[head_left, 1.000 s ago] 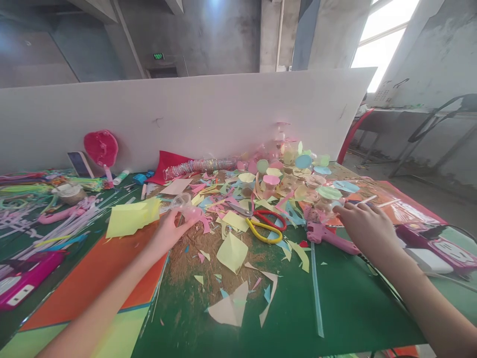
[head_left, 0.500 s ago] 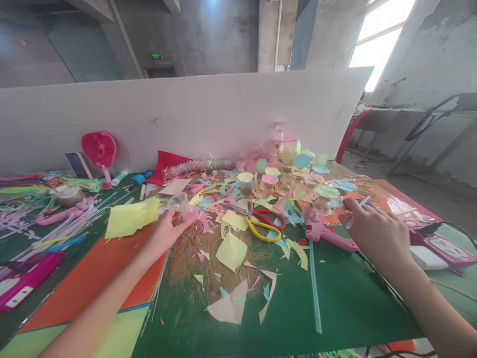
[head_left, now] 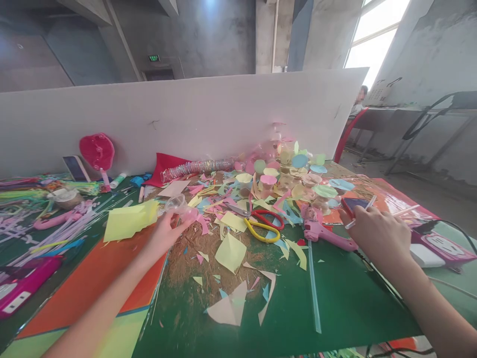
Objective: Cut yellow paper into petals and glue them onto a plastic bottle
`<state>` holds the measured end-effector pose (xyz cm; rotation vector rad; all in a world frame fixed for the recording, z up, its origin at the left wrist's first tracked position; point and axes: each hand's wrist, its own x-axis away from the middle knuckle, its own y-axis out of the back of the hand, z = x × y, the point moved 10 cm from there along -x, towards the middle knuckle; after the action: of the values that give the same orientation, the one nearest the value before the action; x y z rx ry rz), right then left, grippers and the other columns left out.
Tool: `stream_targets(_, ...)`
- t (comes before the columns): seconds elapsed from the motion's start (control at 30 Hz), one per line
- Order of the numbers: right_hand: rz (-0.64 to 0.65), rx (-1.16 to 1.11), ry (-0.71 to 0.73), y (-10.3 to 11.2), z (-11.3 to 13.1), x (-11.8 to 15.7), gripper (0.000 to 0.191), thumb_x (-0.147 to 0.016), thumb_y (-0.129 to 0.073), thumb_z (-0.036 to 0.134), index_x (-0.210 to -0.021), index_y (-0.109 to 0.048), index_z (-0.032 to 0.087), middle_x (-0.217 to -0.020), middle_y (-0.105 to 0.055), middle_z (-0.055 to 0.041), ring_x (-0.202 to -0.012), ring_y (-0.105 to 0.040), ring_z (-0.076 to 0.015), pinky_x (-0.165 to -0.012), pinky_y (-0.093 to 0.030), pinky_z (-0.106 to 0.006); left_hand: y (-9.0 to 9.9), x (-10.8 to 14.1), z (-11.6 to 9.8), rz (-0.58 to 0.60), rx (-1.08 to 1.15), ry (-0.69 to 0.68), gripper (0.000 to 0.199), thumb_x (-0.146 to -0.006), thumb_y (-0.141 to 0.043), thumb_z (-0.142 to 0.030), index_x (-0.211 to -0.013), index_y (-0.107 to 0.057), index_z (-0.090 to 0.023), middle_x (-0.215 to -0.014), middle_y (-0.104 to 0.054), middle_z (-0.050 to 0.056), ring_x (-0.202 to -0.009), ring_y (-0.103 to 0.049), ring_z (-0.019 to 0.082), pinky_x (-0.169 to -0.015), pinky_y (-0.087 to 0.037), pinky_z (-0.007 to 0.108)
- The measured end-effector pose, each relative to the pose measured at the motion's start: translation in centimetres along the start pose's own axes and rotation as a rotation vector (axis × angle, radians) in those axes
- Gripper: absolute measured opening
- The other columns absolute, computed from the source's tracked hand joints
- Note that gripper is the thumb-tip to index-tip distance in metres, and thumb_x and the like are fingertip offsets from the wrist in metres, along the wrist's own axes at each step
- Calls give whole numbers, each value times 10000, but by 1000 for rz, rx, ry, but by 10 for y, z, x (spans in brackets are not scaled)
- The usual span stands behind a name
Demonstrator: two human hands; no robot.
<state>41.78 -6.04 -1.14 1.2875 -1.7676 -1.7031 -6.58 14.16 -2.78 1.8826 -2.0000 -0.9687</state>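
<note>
My left hand (head_left: 163,239) is shut on a clear plastic cup (head_left: 176,204) whose far end touches a pink piece (head_left: 189,215). My right hand (head_left: 378,236) grips a thin white stick (head_left: 406,211) that runs across its fingers. Just beyond those fingers lies a dark flat object (head_left: 352,206), and a pink glue gun (head_left: 322,235) rests close to the palm side. Red-and-yellow-handled scissors (head_left: 263,226) lie between my hands among paper scraps. Several pastel paper discs (head_left: 300,160) and clear cups (head_left: 322,204) are heaped at the far side.
A green cutting mat (head_left: 298,308) carries brown shavings and scraps. Yellow paper (head_left: 130,220) lies on an orange sheet (head_left: 85,278). A white board (head_left: 186,119) stands behind. Straws, a phone and a pink heart shape sit left. A distant person (head_left: 359,97) stands far right.
My right hand has moved back toward me and closed around the white stick, uncovering the dark flat object. My left hand still holds the cup. The whole view has drifted slightly left.
</note>
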Motion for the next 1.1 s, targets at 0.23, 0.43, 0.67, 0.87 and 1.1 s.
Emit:
stream_targets(0.23,83,3,31,-8,0,-10,362,-968,-356,188,-1044,-690,72,-986,-686,-250,-920,-670,-369,-676,-419,-394,0,2,-5,1,10,31,648,-642,-687,-697,-1060,-625,-206,-1162,-684,107,-1115,-619,316,-1008,-432,443)
stream_targets(0.43,149,53,59,-21,1,-10,332,-885,-413,46,-1106,-656,96,-1050,-669,-217,-981,-655,-345,-727,-400,-373,1,0,-1,-11,1,20,647,-634,-681,-718,-1033,-632,-211,-1107,-700,93,-1056,-637,312,-974,-456,440)
stream_targets(0.67,144,50,113,-26,5,-8,334,-895,-413,54,-1118,-654,113,-1036,-666,-197,-981,-652,-328,-735,-392,-360,1,-1,3,-28,63,32,649,-606,-703,-710,-1021,-640,-215,-1177,-688,105,-1147,-614,319,-1048,-417,458)
stream_targets(0.87,136,51,122,-22,5,-8,343,-938,-373,103,-1149,-644,106,-1057,-655,-199,-992,-639,-374,-742,-383,-388,2,-1,2,-34,85,53,664,-584,-725,-696,-1026,-641,-207,-1197,-687,118,-1161,-611,325,-1061,-407,469)
stream_targets(1.1,88,68,41,-17,-6,-9,356,-941,-344,95,-1063,-676,58,-1042,-644,-242,-1016,-624,-386,-738,-371,-395,3,0,1,-41,86,70,690,-566,-731,-707,-1027,-642,-201,-1182,-696,119,-1149,-619,329,-1036,-426,461)
